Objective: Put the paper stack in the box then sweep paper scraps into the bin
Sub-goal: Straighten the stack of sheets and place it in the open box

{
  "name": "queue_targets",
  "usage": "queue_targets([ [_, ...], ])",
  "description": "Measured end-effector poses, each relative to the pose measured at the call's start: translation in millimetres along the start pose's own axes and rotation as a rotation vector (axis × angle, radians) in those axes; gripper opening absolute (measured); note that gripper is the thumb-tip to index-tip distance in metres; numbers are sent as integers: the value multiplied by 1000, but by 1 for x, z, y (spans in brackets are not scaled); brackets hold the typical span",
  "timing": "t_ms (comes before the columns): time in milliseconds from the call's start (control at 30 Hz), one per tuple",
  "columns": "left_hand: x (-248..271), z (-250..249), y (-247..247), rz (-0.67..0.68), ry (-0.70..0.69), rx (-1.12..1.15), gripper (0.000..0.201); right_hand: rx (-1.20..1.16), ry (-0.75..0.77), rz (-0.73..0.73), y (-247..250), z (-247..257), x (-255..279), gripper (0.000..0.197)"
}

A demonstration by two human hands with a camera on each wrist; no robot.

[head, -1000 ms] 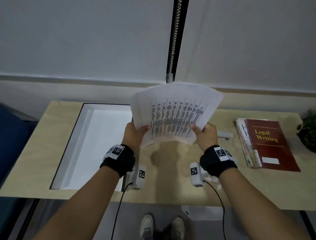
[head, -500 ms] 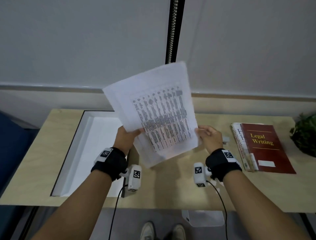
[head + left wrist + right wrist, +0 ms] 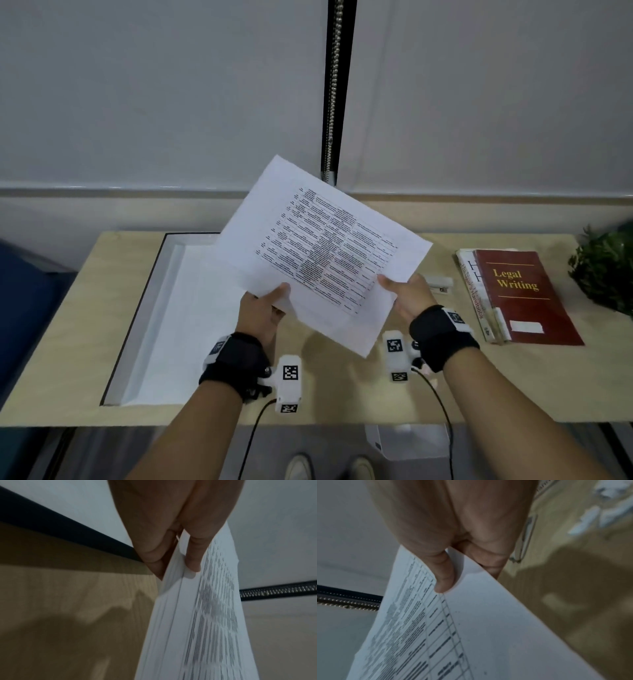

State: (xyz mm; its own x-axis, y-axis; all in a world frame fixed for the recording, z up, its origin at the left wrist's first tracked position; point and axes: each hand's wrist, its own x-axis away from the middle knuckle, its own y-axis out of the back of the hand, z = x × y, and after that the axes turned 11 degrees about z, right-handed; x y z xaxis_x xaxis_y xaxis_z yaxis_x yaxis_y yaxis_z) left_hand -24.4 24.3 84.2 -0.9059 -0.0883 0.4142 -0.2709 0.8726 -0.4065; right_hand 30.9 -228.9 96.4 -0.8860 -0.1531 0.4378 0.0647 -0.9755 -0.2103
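Head view: you hold the paper stack (image 3: pixel 318 253) in the air over the tabletop (image 3: pixel 342 394), its long axis tilted from 10 to 4 o'clock. Your left hand (image 3: pixel 262 313) pinches its near-left corner, your right hand (image 3: pixel 404 296) pinches the right edge. The box (image 3: pixel 150 301) lies open at 9 o'clock, nearer your left hand. At 3 o'clock a red book (image 3: pixel 524 294) reads "Legal Writing".

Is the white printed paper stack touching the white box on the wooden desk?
Apart. The head view shows the paper stack held up by both hands, tilted above the box.
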Motion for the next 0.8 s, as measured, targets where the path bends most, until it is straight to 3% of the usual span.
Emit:
queue_targets([
  [67,-4,-8,15,-45,-32,45,3,104,3,-32,16,7,1,32],
  [167,-8,-22,36,45,-65,16,28,206,11,-26,39,19,7,27],
  [333,-18,-46,39,165,21,-189,33,403,55,-5,55,38,13,32],
  [433,-26,-48,24,209,23,-421,25,454,48,-4,51,42,13,25],
  [533,-30,-52,3,105,-153,-714,10,458,108,-102,38,48,12,27],
  [633,-28,-57,-14,-24,-310,-742,16,465,213,-164,26,55,15,29],
  [800,-18,-39,-16,-49,-304,-647,15,405,235,-229,19,35,21,31],
])
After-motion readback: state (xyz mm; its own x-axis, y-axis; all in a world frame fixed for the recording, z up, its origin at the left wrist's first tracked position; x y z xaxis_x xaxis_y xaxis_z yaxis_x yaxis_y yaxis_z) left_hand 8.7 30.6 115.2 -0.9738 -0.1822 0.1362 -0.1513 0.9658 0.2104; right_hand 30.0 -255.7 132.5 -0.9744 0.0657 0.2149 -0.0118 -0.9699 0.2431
